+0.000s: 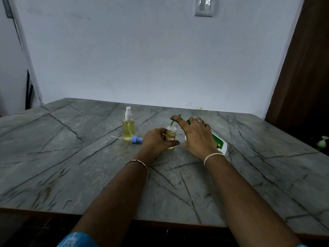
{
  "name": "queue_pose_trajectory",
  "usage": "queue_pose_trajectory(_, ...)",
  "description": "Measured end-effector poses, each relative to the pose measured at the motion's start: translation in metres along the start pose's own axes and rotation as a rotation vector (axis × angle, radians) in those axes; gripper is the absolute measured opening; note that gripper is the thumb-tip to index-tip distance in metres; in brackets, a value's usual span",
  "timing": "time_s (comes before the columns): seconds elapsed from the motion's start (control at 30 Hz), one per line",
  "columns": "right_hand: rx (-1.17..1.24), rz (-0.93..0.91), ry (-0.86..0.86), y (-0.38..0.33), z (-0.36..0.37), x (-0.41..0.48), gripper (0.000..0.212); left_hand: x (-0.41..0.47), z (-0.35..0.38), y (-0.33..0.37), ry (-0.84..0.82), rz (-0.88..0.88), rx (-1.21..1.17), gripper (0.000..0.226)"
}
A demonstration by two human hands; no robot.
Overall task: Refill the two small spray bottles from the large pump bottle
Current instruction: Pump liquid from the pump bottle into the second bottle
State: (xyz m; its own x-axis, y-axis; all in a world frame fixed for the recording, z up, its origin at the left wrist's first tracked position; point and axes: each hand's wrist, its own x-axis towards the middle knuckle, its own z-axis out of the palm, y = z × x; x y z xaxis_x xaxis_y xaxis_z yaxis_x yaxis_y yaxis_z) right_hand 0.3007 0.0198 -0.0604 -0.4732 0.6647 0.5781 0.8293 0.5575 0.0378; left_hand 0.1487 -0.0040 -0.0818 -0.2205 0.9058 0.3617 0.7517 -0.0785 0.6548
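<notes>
My left hand (156, 141) grips a small clear bottle (170, 136) with an orange label and yellow liquid; its neck is uncapped and it stands upright on the table. My right hand (197, 138) lies over the large white pump bottle (220, 146) with a green label, fingers stretched out on the green pump head (176, 117). The pump's spout sits right above the small bottle's mouth. Most of the large bottle is hidden behind my right hand. A second small spray bottle (128, 128), with a white sprayer and yellow liquid, stands to the left.
A blue spray cap (137, 139) with its thin tube lies on the grey marble-pattern table (89, 175) just left of my left hand. A wall runs along the table's back edge. A pale green pump dispenser (322, 142) shows at the far right, off the table.
</notes>
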Motion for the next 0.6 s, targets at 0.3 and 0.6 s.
queue_pose_trajectory(0.3, 0.009, 0.013, 0.009, -0.0047, -0.0013, 0.0014, 0.078, -0.0008, -0.0012, 0.0003, -0.001, 0.004, -0.014, 0.049)
queue_pose_trajectory(0.6, 0.014, 0.007, 0.006, -0.0035, -0.0009, 0.0003, 0.080, -0.0001, -0.0014, -0.0007, -0.007, -0.009, -0.014, 0.054)
